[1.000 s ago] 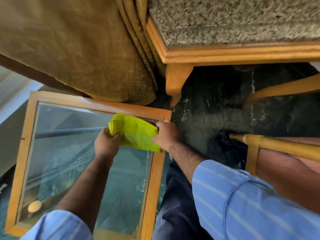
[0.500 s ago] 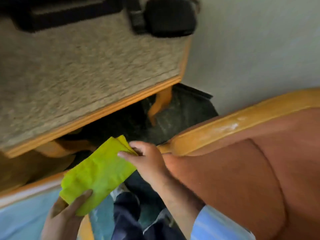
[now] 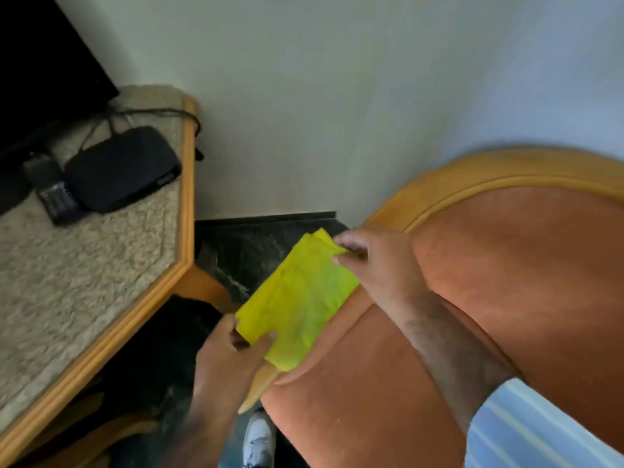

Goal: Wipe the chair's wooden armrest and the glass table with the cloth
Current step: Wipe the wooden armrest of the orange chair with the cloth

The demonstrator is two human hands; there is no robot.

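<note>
1. Far left, a black screen (image 3: 40, 62) stands at the back of a speckled stone-topped side table (image 3: 84, 265) with a wooden edge. Beside it on the tabletop lie a remote (image 3: 55, 194) and a black box (image 3: 123, 168) with cables running off its back.
2. Moving in, there's dark floor (image 3: 250, 244) in the gap between that table and the chair, and a pale wall behind it all.
3. Your left hand (image 3: 229, 352) comes up from below, thumb on top, pinching the near corner of the cloth (image 3: 297, 298). Fingers closed on the fabric, a firm grip.
4. The cloth is bright yellow-green, folded flat, stretched taut between your two hands. It lies over the chair's wooden armrest (image 3: 260, 390), whose rounded front tip pokes out just below the cloth's near edge. Whether the cloth presses on the wood or is held just above it, you can't tell from here.
5. Your right hand (image 3: 374, 261) pinches the far corner, fingertips closed on it, wrist lying over the orange upholstery.
6. Right side, the chair (image 3: 506, 298) fills the view: orange padded back and seat, curved wooden frame along the top. Your striped blue sleeve (image 3: 526, 430) sits at the bottom corner.
</note>
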